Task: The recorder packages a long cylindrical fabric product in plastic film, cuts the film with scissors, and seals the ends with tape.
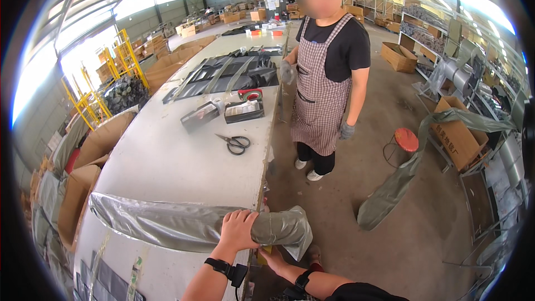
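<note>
A long, shiny grey-green sleeve of sheet material lies across the near part of the white table, its right end hanging past the edge. My left hand rests on top of it near that edge, fingers stretched over the material and pressing it. Lower down, by the table's side, is my right hand, with its fingers bent and partly hidden under the overhang. A small yellow thing shows at those fingers; its kind is unclear. Black-handled scissors lie farther up the table.
Two small dark boxes, a red tape roll and dark strips lie farther along. A co-worker in a checked apron stands right of the table. Beyond are a red stool, draped grey-green material and a carton.
</note>
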Action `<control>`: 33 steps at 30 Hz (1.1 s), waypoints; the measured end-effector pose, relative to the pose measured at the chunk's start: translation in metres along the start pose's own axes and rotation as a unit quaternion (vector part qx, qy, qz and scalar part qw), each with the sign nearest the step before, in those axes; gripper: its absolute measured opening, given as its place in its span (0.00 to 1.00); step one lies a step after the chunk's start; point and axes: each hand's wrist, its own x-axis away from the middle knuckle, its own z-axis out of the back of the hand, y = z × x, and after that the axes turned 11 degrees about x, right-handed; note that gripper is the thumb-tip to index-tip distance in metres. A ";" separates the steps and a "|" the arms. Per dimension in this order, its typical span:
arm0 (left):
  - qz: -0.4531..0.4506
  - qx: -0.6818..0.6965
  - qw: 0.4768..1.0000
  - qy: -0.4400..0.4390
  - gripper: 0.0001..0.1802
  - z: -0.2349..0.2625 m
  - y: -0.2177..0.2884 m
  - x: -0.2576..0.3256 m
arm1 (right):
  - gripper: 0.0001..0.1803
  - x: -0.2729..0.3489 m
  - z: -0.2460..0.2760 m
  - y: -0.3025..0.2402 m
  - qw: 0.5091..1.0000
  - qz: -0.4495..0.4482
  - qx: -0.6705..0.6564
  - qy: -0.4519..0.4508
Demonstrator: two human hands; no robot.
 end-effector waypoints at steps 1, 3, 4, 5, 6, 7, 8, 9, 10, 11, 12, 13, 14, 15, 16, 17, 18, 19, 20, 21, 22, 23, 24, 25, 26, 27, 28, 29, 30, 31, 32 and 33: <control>0.000 0.000 1.000 0.000 0.45 0.000 0.001 0.000 | 0.32 -0.001 0.000 0.001 1.000 0.002 0.003 0.004; -0.002 0.003 1.000 -0.003 0.45 0.002 0.003 -0.002 | 0.32 -0.002 0.001 0.004 1.000 0.004 0.007 0.008; -0.001 0.003 1.000 -0.002 0.45 0.002 0.003 -0.002 | 0.32 -0.001 0.001 0.004 1.000 0.006 0.006 0.009; 0.000 -0.001 1.000 -0.006 0.45 0.003 0.003 -0.002 | 0.31 -0.001 0.000 0.003 1.000 0.008 0.005 0.012; 0.000 -0.005 1.000 -0.010 0.45 0.003 0.003 -0.001 | 0.31 -0.001 0.000 0.003 1.000 0.008 0.005 0.011; 0.002 -0.005 1.000 -0.010 0.45 0.003 0.003 -0.001 | 0.31 0.000 0.000 0.003 1.000 0.008 0.000 0.011; 0.002 -0.006 1.000 -0.011 0.45 0.003 0.002 -0.001 | 0.31 0.000 -0.001 0.002 1.000 0.008 -0.005 0.010; 0.002 -0.007 1.000 -0.012 0.45 0.003 0.002 0.000 | 0.31 0.000 -0.001 0.002 1.000 0.007 -0.004 0.009; 0.001 -0.006 1.000 -0.012 0.45 0.003 0.002 0.000 | 0.31 0.000 0.000 0.001 1.000 0.008 -0.003 0.012; 0.002 -0.007 1.000 -0.012 0.45 0.003 0.003 -0.001 | 0.31 0.001 0.000 0.000 1.000 0.009 -0.002 0.014; 0.003 -0.008 1.000 -0.013 0.46 0.003 0.004 -0.001 | 0.31 0.000 0.001 0.002 1.000 0.008 -0.002 0.014; 0.003 -0.008 1.000 -0.013 0.46 0.003 0.004 -0.001 | 0.31 -0.001 0.000 0.004 1.000 0.013 -0.001 0.009; 0.001 -0.003 1.000 -0.007 0.46 0.003 0.003 -0.001 | 0.30 -0.002 0.000 0.006 1.000 0.018 -0.001 0.005; -0.002 0.001 1.000 0.000 0.45 0.003 0.003 -0.001 | 0.30 -0.003 0.000 0.008 1.000 0.018 -0.001 0.004; -0.002 0.002 1.000 -0.001 0.45 0.002 0.003 -0.001 | 0.34 -0.003 0.001 0.007 1.000 0.013 0.000 -0.006; -0.003 -0.002 1.000 -0.001 0.45 0.002 0.002 -0.002 | 0.37 -0.004 0.001 0.007 1.000 0.009 0.002 -0.015; -0.004 -0.006 1.000 -0.002 0.45 0.002 0.003 -0.002 | 0.37 -0.003 0.002 0.006 1.000 0.009 0.002 -0.015; -0.003 -0.005 1.000 -0.002 0.45 0.002 0.002 -0.002 | 0.37 -0.001 0.002 0.001 1.000 0.007 0.003 -0.012; 0.002 -0.003 1.000 -0.005 0.46 0.002 0.002 -0.002 | 0.36 0.001 0.002 -0.004 1.000 0.004 0.005 -0.008; 0.006 -0.001 1.000 -0.009 0.46 0.002 0.002 -0.002 | 0.36 0.005 0.001 -0.009 1.000 0.004 0.005 -0.009; 0.007 -0.001 1.000 -0.009 0.46 0.002 0.002 -0.001 | 0.34 0.010 0.001 -0.019 1.000 0.003 -0.006 0.010; 0.009 -0.001 1.000 -0.010 0.46 0.002 0.001 -0.001 | 0.31 0.013 0.000 -0.025 0.999 0.001 -0.017 0.029; 0.012 -0.002 1.000 -0.010 0.46 0.002 0.001 -0.001 | 0.31 0.013 0.000 -0.023 0.999 0.001 -0.016 0.028; 0.012 -0.001 1.000 -0.010 0.46 0.001 0.001 -0.001 | 0.30 0.013 0.001 -0.021 1.000 0.006 -0.010 0.020; 0.006 -0.006 1.000 -0.005 0.45 0.001 0.001 -0.001 | 0.30 0.015 0.001 -0.019 1.000 0.011 -0.004 0.011; 0.000 -0.010 1.000 0.000 0.44 0.001 0.002 -0.001 | 0.30 0.018 0.000 -0.017 1.000 0.011 -0.003 0.010; 0.001 -0.010 1.000 0.001 0.44 0.002 0.003 -0.001 | 0.28 0.021 -0.001 -0.016 1.000 0.000 -0.020 -0.004; 0.004 -0.007 1.000 -0.003 0.43 0.002 0.004 -0.001 | 0.27 0.025 -0.003 -0.015 0.999 -0.012 -0.036 -0.018; 0.006 -0.004 1.000 -0.007 0.43 0.003 0.005 -0.001 | 0.27 0.030 -0.004 -0.014 0.999 -0.012 -0.035 -0.018; 0.007 -0.004 1.000 -0.005 0.43 0.003 0.005 0.000 | 0.26 0.035 -0.005 -0.015 0.998 -0.018 -0.052 -0.020; 0.006 -0.002 1.000 -0.004 0.43 0.003 0.006 0.001 | 0.24 0.038 -0.006 -0.016 0.997 -0.024 -0.069 -0.021; 0.006 0.001 1.000 -0.002 0.42 0.003 0.006 0.002 | 0.24 0.040 -0.006 -0.016 0.997 -0.023 -0.068 -0.022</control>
